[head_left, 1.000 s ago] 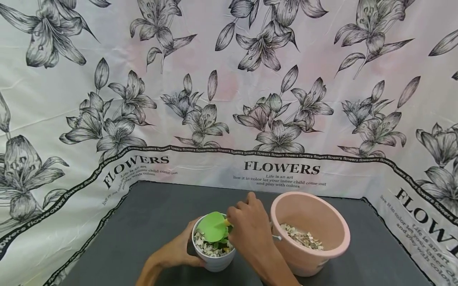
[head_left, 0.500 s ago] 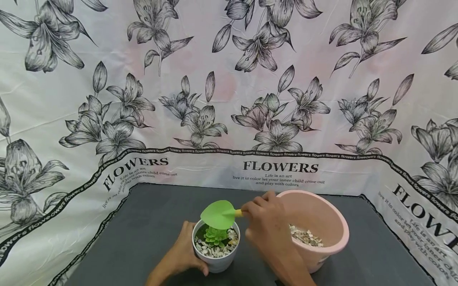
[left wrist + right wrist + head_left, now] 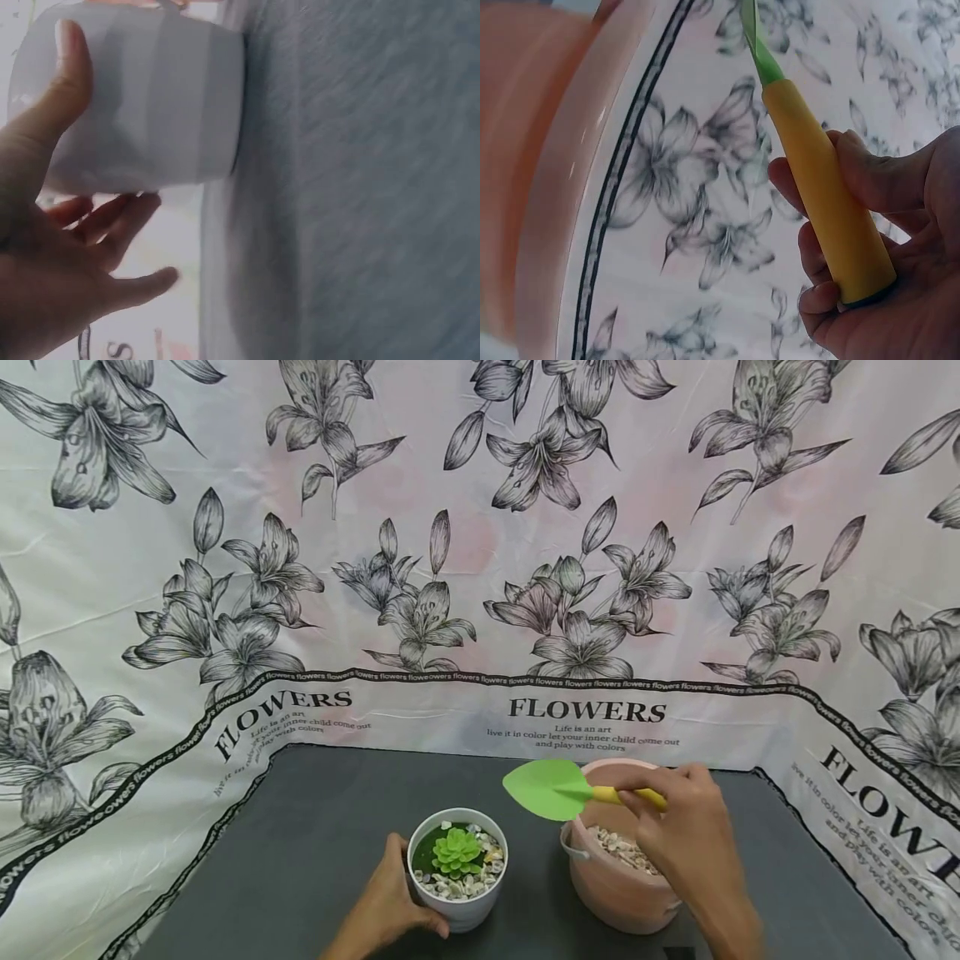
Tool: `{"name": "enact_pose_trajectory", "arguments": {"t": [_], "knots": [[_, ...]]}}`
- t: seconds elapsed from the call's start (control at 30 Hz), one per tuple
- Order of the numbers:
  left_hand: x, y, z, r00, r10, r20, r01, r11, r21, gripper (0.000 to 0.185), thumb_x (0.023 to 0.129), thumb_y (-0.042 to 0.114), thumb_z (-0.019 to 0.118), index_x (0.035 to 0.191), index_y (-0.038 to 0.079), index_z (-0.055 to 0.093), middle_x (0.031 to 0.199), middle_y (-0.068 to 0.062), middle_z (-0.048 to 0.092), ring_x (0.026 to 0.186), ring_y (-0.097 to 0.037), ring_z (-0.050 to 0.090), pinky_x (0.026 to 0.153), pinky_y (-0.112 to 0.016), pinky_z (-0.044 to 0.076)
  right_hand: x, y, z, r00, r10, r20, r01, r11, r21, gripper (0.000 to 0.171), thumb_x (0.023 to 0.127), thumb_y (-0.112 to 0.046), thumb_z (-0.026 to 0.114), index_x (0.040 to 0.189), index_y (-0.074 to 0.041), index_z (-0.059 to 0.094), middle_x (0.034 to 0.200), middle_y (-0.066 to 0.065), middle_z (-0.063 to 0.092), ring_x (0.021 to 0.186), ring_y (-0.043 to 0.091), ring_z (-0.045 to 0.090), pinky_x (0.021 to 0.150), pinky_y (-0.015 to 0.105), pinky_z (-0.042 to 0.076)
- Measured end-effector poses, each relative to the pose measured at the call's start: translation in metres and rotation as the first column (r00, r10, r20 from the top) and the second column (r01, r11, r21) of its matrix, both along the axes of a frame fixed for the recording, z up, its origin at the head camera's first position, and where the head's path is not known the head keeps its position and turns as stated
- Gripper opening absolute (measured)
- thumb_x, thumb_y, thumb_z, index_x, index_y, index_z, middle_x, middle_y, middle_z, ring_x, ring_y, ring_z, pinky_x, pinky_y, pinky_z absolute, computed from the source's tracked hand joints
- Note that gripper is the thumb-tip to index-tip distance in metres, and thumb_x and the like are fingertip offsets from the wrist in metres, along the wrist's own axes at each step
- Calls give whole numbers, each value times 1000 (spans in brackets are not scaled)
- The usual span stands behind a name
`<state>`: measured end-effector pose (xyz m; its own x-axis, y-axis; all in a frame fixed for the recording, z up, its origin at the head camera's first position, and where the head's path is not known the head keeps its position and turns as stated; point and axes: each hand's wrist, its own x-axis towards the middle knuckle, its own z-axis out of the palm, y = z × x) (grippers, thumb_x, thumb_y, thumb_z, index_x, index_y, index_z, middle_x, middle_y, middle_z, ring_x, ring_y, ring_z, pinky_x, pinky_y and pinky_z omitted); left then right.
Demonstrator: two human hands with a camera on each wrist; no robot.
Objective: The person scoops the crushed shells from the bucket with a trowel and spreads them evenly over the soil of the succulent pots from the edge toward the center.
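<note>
A small white plant pot [image 3: 459,910] stands on the dark table, holding a green succulent [image 3: 456,852] ringed by pale stone chips [image 3: 471,885]. My left hand [image 3: 390,897] grips it from the left side, thumb [image 3: 69,64] across the near wall and fingers round the far side. In my right hand [image 3: 686,835] is a toy-like trowel with a bright green blade [image 3: 549,788] and a yellow handle [image 3: 829,195]. Thumb and curled fingers hold that handle. The blade points left, raised near the bucket's rim, and no chips show on it.
A pink bucket [image 3: 615,897] with a thin handle stands right of the pot, pale chips [image 3: 622,847] in its bottom. My right forearm partly covers it in the head view. The grey tabletop [image 3: 315,810] meets a flower-printed cloth [image 3: 420,710] at the back and sides.
My right hand has carried the trowel up and right, from over the pot to above the bucket, uncovering the succulent. My left hand still holds the pot, which sits almost where it was.
</note>
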<state>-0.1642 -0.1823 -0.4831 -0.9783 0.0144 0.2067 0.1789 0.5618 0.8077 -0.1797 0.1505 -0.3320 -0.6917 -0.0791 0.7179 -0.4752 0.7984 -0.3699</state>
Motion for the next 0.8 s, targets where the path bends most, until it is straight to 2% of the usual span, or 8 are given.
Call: {"name": "enact_pose_trajectory", "arguments": {"t": [0.17,0.23,0.3,0.43,0.5,0.57,0.67,0.8], "knots": [[3,-19,13,990,-132,59,130,991,33,111,57,42,102,136,1,35,129,-16,55,121,-26,59,104,-40,54,-3,37,-1,995,-92,37,91,996,22,18,78,1,88,88,-14,84,85,7,79,79,19,48,62,29,38],[6,-21,25,991,-121,58,120,992,31,117,60,47,99,146,2,33,138,-21,50,131,-37,56,110,-52,52,-4,54,-1,991,-117,68,114,992,48,17,79,-1,88,90,-13,84,88,12,77,81,25,53,61,32,41],[7,-14,38,998,-68,8,67,998,13,117,61,47,99,152,8,36,146,-21,47,140,-43,50,112,-62,47,-7,71,-2,984,-144,105,135,987,88,16,80,-5,88,93,-12,83,90,16,77,84,31,57,62,37,43],[2,26,63,990,-14,-144,17,1000,15,96,73,38,96,153,20,46,152,-12,48,145,-41,49,113,-65,46,-17,99,-3,957,-186,221,140,968,208,16,82,-10,87,97,-6,82,87,16,76,82,32,56,64,42,42],[-3,49,73,979,-44,-201,46,999,4,85,80,37,91,153,21,49,153,-8,50,144,-36,51,113,-62,48,-23,102,-6,934,-205,293,126,955,268,17,83,-12,87,97,-4,81,86,13,74,80,28,55,64,41,43],[-8,70,78,969,-107,-222,106,994,-15,78,87,40,85,154,20,49,154,-7,51,144,-33,52,113,-59,49,-28,98,-9,910,-222,352,102,939,327,13,85,-10,84,96,-4,80,85,13,70,78,27,56,62,43,47],[-18,100,82,960,-195,-200,189,981,-48,82,91,45,79,159,16,43,156,-9,51,145,-31,53,114,-55,49,-31,86,-14,890,-262,374,97,909,406,4,85,-1,76,85,-5,75,80,13,63,73,26,57,55,47,50],[-28,133,79,965,-220,-145,213,975,-65,89,93,49,77,162,10,37,156,-13,54,144,-33,55,114,-54,50,-28,68,-22,902,-298,313,115,863,491,23,81,8,70,69,-10,63,72,11,56,70,26,54,48,46,47]]}}
